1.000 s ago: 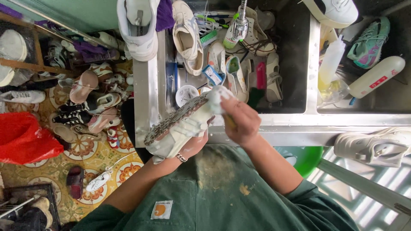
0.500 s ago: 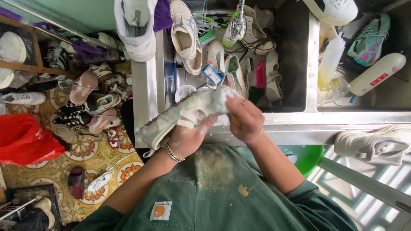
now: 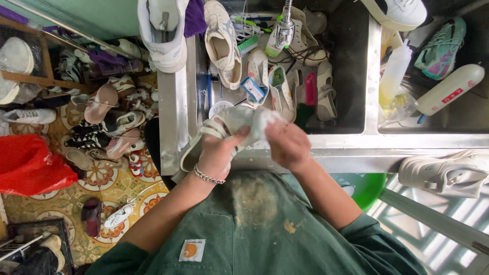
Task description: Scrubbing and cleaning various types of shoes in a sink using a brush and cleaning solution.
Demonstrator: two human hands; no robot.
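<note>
Over the steel sink's [image 3: 326, 142] front rim, we are gripping a soapy pale sneaker [image 3: 224, 127] with left hand [image 3: 219, 155] fingers curled around it while our right hand [image 3: 288, 145] is scrubbing its toe at 3 o'clock, fingers closed, washing seemingly midway, rinsing left.

Floor [image 3: 109, 183]: patterned tiles, yellow with round floral motifs, at 8 o'clock, strewn with shoes.
Wall [image 3: 102, 18]: pale green, at 11 o'clock.
Sink [image 3: 351, 76]: stainless steel, twin basins, from 12 to 3 o'clock.
Light: soft, even daylight.
</note>
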